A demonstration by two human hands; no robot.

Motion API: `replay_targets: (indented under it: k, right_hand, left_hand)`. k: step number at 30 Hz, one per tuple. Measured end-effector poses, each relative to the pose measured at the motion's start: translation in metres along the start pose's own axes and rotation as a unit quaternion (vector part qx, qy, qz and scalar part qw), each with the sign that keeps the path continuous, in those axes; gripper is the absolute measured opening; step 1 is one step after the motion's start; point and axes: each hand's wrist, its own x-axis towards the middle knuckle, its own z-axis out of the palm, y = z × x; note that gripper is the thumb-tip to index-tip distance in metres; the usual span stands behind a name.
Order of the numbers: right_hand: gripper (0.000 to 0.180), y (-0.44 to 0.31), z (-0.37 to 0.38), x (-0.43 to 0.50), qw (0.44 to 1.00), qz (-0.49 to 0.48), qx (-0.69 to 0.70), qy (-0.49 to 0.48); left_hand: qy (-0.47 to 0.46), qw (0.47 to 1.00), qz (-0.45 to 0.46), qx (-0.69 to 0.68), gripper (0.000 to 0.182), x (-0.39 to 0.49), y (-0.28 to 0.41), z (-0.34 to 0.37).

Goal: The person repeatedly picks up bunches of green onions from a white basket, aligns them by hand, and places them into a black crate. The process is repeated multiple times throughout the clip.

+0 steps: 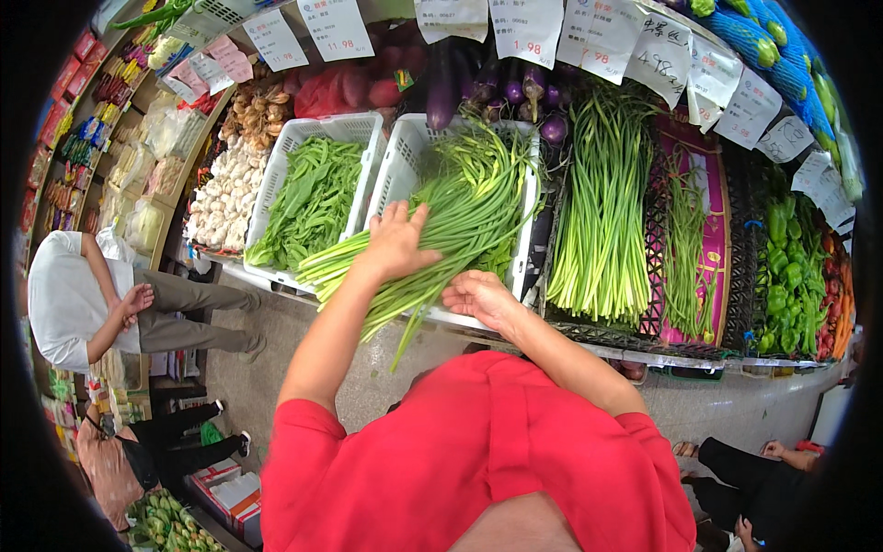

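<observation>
A loose bunch of long green stalks (452,231), which look like scallions or garlic greens, lies slantwise over a white plastic basket (529,200). The pale ends reach left across the front of a second white basket (376,148) full of leafy greens (310,186), and some stalks hang over the stand's front edge. My left hand (400,241) rests palm down on the bunch with its fingers spread. Near the basket's front rim, my right hand (479,298) is beside the stalks with loosely curled fingers; whether it pinches anything is hidden.
Garlic bulbs (231,193) lie left of the baskets, eggplants (441,86) behind. On the right are upright green stalks (603,228), long beans (683,255) and green peppers (783,269). Price cards (524,31) hang above. A person in a white shirt (76,297) stands at left.
</observation>
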Motion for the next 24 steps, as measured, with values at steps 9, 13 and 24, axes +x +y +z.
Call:
replay_targets:
  k: [9, 13, 24]
  right_hand:
    - [0.017, -0.003, -0.010, -0.018, 0.999, -0.031, -0.010, -0.003]
    - [0.016, -0.003, -0.011, -0.020, 0.999, -0.037, -0.003, -0.009]
    - [0.015, -0.002, -0.010, -0.020, 0.999, -0.041, -0.008, -0.023]
  left_hand:
    - [-0.166, 0.985, -0.023, -0.049, 0.084, 0.048, -0.033, -0.004]
    - [-0.108, 0.993, 0.048, -0.007, 0.051, 0.047, -0.031, -0.002]
    - [0.067, 0.997, 0.042, 0.010, 0.018, 0.036, -0.031, -0.021]
